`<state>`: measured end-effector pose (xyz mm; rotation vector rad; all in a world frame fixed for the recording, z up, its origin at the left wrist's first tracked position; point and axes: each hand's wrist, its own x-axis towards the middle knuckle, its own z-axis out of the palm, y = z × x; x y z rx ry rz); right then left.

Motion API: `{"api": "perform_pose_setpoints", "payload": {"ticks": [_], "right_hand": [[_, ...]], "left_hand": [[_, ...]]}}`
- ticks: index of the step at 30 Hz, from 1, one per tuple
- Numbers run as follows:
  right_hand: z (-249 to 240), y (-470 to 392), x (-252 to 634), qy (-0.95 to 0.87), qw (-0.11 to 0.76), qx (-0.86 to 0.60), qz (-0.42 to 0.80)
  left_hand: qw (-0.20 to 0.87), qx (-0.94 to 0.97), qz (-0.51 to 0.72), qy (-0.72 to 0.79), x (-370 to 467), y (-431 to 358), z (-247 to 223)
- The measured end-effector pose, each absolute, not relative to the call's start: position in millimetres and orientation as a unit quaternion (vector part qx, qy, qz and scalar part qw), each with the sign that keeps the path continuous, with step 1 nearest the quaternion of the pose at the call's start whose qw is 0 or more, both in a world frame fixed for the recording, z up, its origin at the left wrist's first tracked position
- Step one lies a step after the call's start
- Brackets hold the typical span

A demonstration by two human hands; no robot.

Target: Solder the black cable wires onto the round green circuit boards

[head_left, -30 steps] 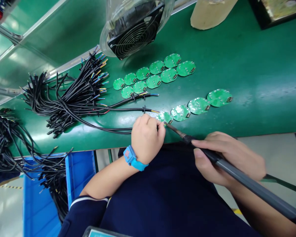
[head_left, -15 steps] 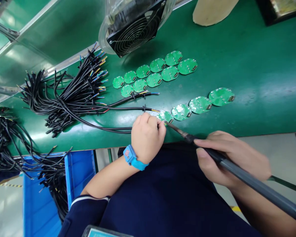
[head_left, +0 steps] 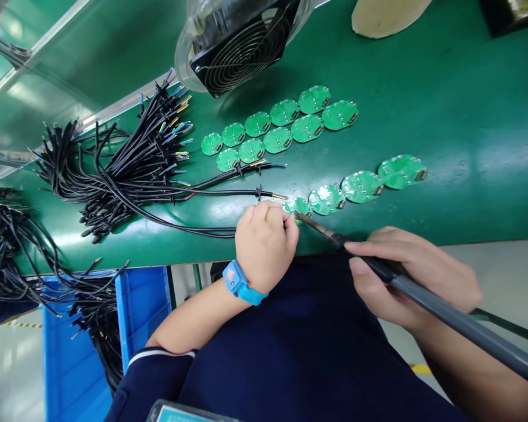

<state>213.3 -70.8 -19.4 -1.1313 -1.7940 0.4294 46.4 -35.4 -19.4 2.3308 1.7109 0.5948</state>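
Note:
My left hand (head_left: pixel 266 240), with a blue band at the wrist, is closed around the end of a black cable (head_left: pixel 202 230); its fingertips hide most of the grip. Just past those fingers lies a small green circuit board (head_left: pixel 298 206), the nearest in a row of several. My right hand (head_left: pixel 416 275) grips a soldering iron (head_left: pixel 391 275) by its dark handle. The iron's tip (head_left: pixel 303 217) meets the near edge of that board, close to my left fingertips. Whether the tip touches a wire there is too small to tell.
More green boards (head_left: pixel 279 140) lie in two rows farther back. A big bundle of black cables (head_left: pixel 127 170) with bared coloured ends covers the left of the green table (head_left: pixel 457 105). A fan (head_left: pixel 246 58) stands behind. Below the edge is a blue bin (head_left: pixel 145 293) holding cables.
Both hands keep nearly the same pose, with the iron's tip still at the nearest board. The camera view has shifted slightly, so the boards appear a little farther right.

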Motion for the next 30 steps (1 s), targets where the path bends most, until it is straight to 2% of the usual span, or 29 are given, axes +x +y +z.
{"api": "perform_pose_setpoints", "payload": {"ticks": [14,21,30], "right_hand": [[-28,-80,234,-0.648,0.521,-0.533,0.157],[-38,-84,243,-0.628,0.539,-0.545,0.132],[-42,-90,247,-0.615,0.555,-0.540,0.151]], "left_hand": [[0.142,0.785,0.137,0.588,46,-25,-7],[0.058,0.835,0.137,0.530,24,3,3],[0.119,0.881,0.012,0.457,16,38,10]]}}
